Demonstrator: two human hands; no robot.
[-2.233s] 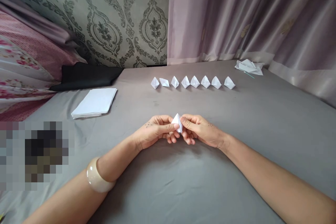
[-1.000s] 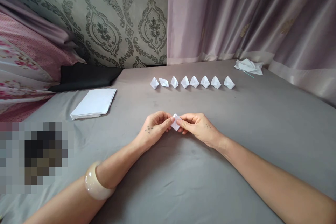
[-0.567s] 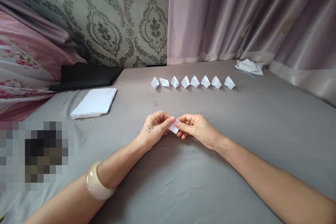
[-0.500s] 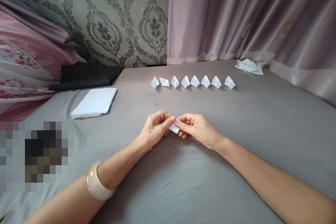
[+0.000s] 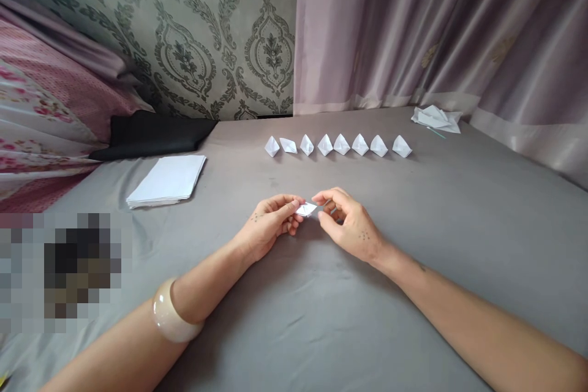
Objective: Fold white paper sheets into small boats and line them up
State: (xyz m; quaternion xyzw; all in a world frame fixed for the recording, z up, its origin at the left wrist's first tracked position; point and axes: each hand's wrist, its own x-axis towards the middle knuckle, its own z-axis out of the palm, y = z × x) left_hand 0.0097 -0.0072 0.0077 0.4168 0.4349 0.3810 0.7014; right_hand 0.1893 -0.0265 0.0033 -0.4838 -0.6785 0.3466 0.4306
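Left hand pinches small folded white paper, creased, diamond-shaped, at frame centre. Right hand just beside, fingers parted, nothing held. Smooth grey cloth lies open below, lightly wrinkled.

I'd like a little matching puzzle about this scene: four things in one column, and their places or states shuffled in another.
1. Left hand
2. Right hand
3. Bangle
4. Square paper stack

A. Lying flat on the gray cloth
B. Pinching the small folded paper
C. Thumb and forefinger parted, holding nothing
D. Around the left forearm

Right pairs: 1-B, 2-C, 3-D, 4-A
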